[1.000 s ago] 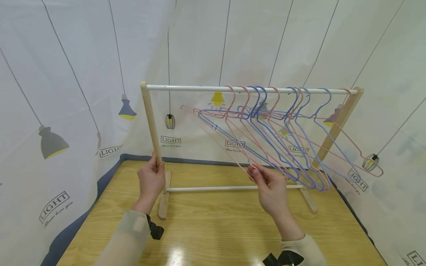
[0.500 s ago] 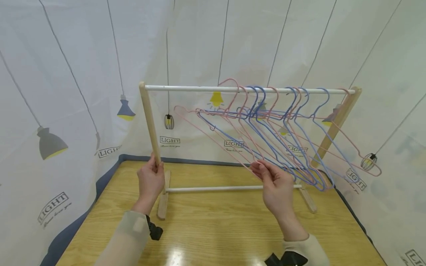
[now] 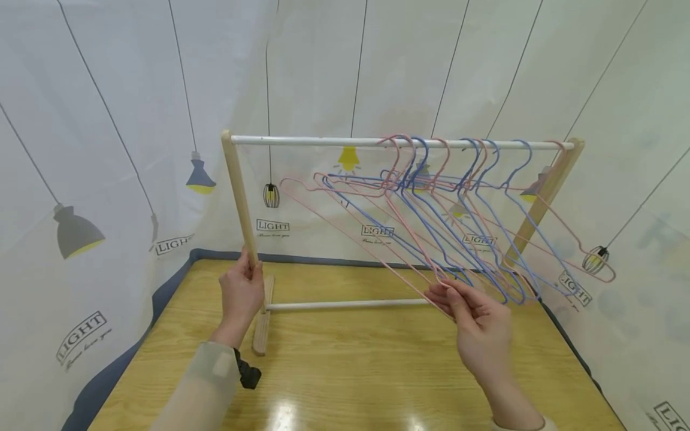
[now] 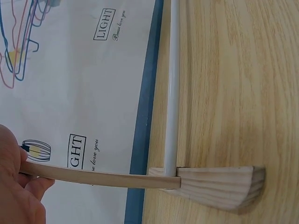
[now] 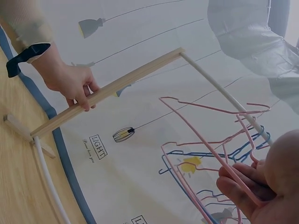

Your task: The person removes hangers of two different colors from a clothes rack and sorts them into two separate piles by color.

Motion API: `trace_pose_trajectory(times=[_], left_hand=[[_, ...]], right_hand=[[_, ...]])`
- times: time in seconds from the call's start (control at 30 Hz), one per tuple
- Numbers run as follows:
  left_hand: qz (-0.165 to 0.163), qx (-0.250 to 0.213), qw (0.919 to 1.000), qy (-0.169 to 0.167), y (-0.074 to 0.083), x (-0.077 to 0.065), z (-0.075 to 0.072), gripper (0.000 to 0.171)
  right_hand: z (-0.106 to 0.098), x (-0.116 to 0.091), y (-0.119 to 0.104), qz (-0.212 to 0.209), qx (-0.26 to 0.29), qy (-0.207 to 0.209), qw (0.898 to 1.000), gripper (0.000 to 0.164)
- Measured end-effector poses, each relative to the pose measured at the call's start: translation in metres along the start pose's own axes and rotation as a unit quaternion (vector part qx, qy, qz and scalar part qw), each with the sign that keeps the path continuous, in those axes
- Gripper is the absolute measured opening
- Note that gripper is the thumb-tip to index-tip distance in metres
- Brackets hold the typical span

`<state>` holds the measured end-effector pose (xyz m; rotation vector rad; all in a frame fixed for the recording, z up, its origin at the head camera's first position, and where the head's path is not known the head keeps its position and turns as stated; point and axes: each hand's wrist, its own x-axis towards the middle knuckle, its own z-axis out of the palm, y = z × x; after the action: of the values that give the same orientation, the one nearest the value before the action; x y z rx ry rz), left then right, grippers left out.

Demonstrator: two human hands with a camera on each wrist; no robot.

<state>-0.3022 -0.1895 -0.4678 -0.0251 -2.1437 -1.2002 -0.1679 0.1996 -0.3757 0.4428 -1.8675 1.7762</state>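
My left hand [image 3: 241, 299] grips the left wooden post [image 3: 239, 203] of a small clothes rack, thumb and fingers around its lower half. The right hand [image 3: 485, 335] pinches the near lower corner of a pink wire hanger [image 5: 187, 125], the leftmost on the rack. In the head view its hook overlaps the white top bar [image 3: 302, 141], close beside another pink hook. The hanger slants away from my hand, its far corner pointing left. In the right wrist view its wire crosses in front of my curled fingers.
Several blue and pink hangers hang bunched towards the bar's right end, by the right wooden post [image 3: 544, 206]. A white lower bar [image 3: 345, 304] joins the feet above the wooden table [image 3: 345, 371]. Behind stands a pale cloth backdrop [image 3: 302, 78] with printed lamps.
The right hand has moved right and lower with the pink hanger. Its hook rose above the bar, then came down farther right, near the neighbouring pink hook. My left hand keeps its grip.
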Motion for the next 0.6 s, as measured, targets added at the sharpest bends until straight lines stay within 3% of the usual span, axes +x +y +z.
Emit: trace_pose_trajectory(times=[0.37,0.5,0.6], left_hand=[[0.004,-0.005,1.0,0.003,0.0,0.0,0.0,0.027],[-0.009,-0.003,0.9999,0.005,0.003,0.0,0.0,0.034],[-0.011,-0.003,0.9999,0.0,0.004,0.0,0.001,0.029]], right_hand=[[-0.042,-0.032,-0.001,0.055,0.045,-0.094,0.993,0.025],[-0.051,-0.043,0.007,0.102,0.041,-0.127,0.986,0.025],[-0.062,-0.054,0.019,0.147,0.045,-0.157,0.975,0.027]])
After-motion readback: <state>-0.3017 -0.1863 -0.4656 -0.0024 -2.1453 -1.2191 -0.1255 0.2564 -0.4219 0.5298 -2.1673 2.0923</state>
